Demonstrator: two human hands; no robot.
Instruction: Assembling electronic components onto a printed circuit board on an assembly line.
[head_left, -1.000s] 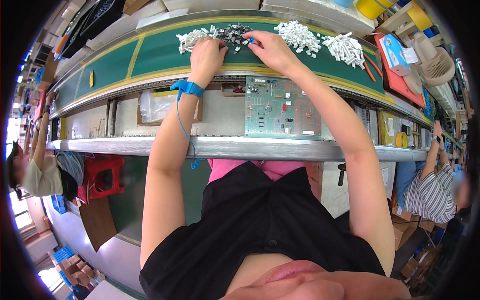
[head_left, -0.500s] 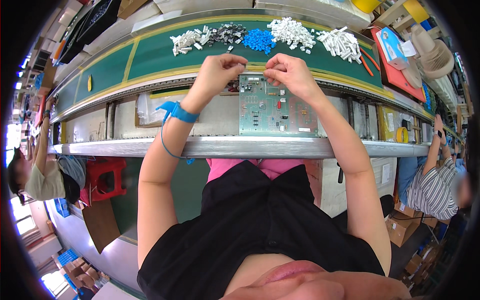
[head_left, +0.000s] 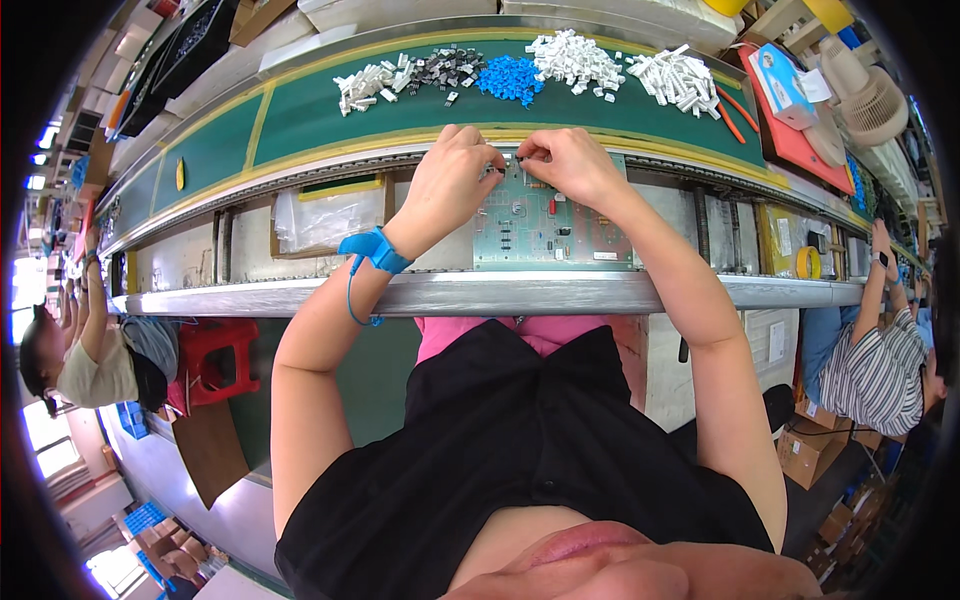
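Note:
A green circuit board [head_left: 520, 245] lies across the rails in front of me, with small components standing on it. My left hand [head_left: 455, 178] is closed in a pinch at the board's far left corner. Something small and dark shows at its fingertips, too small to name. Just to its right, my right hand [head_left: 572, 168] pinches at the far edge of the board, its thumb and forefinger pressed together. Whatever it holds is hidden by the fingers. A blue wrist strap [head_left: 375, 250] with a cord circles my left wrist.
Beyond the board, a green belt carries piles of white connectors [head_left: 575, 62], blue parts [head_left: 510, 80], dark parts [head_left: 447, 67] and white pieces [head_left: 675, 80]. Orange-handled pliers [head_left: 738, 115] lie at the right. A metal rail [head_left: 500, 295] runs along the near edge. Co-workers sit on both sides.
Both hands have come nearer and lower, from beyond the board's far edge onto its far part. The left hand has also shifted right.

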